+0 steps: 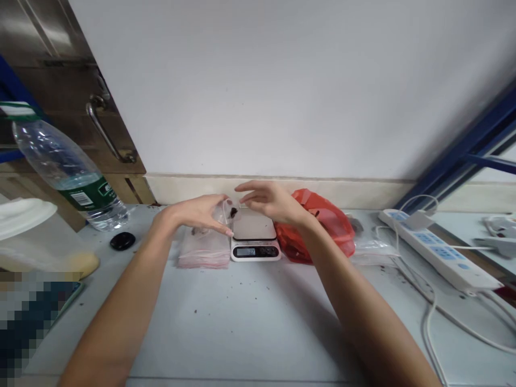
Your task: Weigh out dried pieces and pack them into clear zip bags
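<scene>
From my remote seat I see both my bare arms reaching forward, converging toward the middle. My left forearm slants up and inward, the wrist bent so the left hand points rightward, its thumb spread below the fingers. My right forearm angles leftward; the right hand sits slightly higher, fingers extended, loosely curved and parted, near the left fingertips.
</scene>
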The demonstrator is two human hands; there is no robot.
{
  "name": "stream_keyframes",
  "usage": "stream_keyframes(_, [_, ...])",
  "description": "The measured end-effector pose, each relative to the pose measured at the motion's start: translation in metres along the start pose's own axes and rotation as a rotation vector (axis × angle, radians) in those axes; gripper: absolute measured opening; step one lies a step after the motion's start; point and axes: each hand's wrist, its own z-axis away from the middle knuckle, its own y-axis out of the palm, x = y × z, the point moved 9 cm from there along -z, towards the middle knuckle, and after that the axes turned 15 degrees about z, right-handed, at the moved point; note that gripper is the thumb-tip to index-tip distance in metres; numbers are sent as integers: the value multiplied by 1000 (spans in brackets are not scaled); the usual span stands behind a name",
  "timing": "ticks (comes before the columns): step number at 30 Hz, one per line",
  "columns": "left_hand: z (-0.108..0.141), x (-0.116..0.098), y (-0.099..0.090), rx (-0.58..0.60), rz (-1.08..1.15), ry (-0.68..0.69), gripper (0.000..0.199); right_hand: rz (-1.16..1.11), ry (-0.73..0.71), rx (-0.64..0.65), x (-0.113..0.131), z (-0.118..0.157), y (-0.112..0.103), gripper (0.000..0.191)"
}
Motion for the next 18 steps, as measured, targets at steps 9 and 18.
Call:
stream_keyframes(9, [15,-37,-20,-107,199,239,53,-13,-117,-71,19,8,-26,16])
stream_keyframes(18, [26,-41,-54,-466,395,406,29,-68,-4,-229,18,12,-52,42])
